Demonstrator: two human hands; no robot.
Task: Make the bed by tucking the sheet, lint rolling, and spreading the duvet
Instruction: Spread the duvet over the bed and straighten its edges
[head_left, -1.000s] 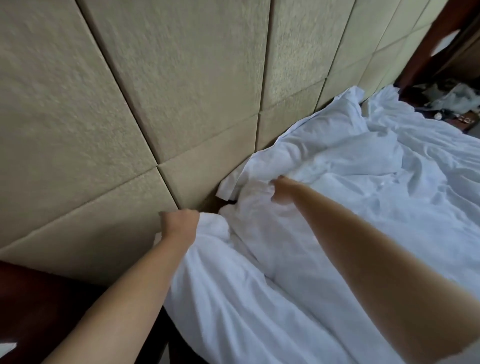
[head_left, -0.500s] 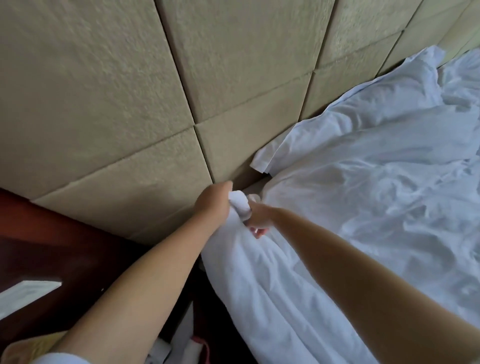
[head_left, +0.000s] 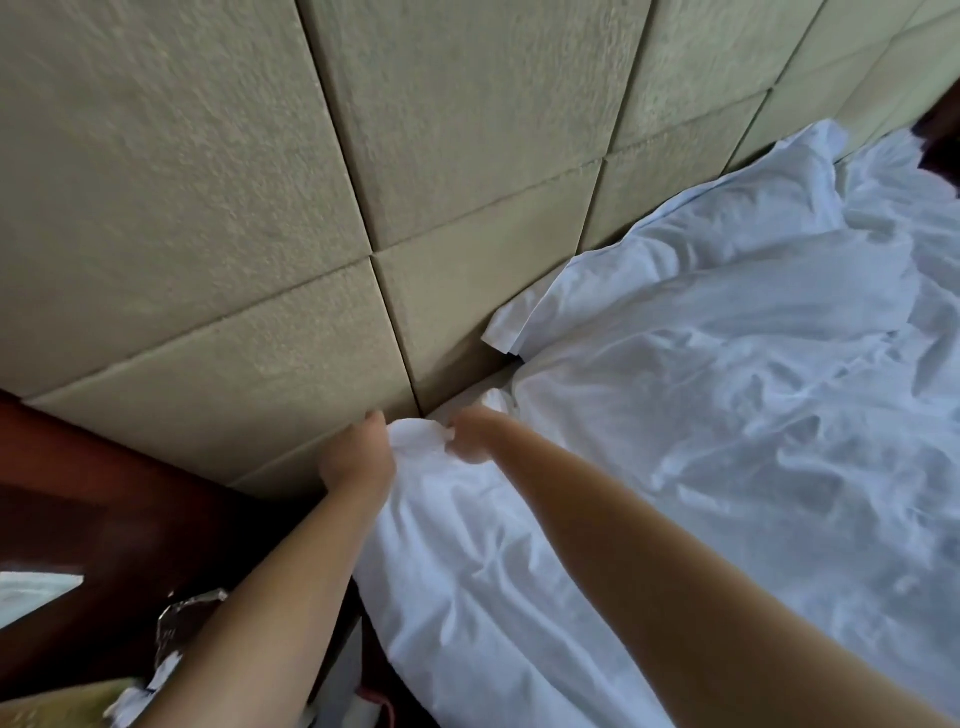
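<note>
A crumpled white sheet (head_left: 675, 467) covers the bed, and its corner is bunched at the mattress corner against the padded beige headboard (head_left: 363, 156). My left hand (head_left: 358, 457) grips that bunched corner from the left, right beside the headboard. My right hand (head_left: 470, 434) pinches the same fold from the right, a few centimetres from the left hand. Both sets of fingertips are partly buried in the cloth. A loose white fabric edge (head_left: 524, 319) sticks up against the headboard further along.
A dark reddish-brown wooden bedside unit (head_left: 104, 519) stands at the left, close to the mattress corner. Crumpled wrappers and small items (head_left: 171, 639) lie at the lower left. More rumpled white bedding (head_left: 893, 176) lies at the far right.
My right hand came back from further along the headboard to the mattress corner and took hold of the sheet next to my left hand. The view swung left and down.
</note>
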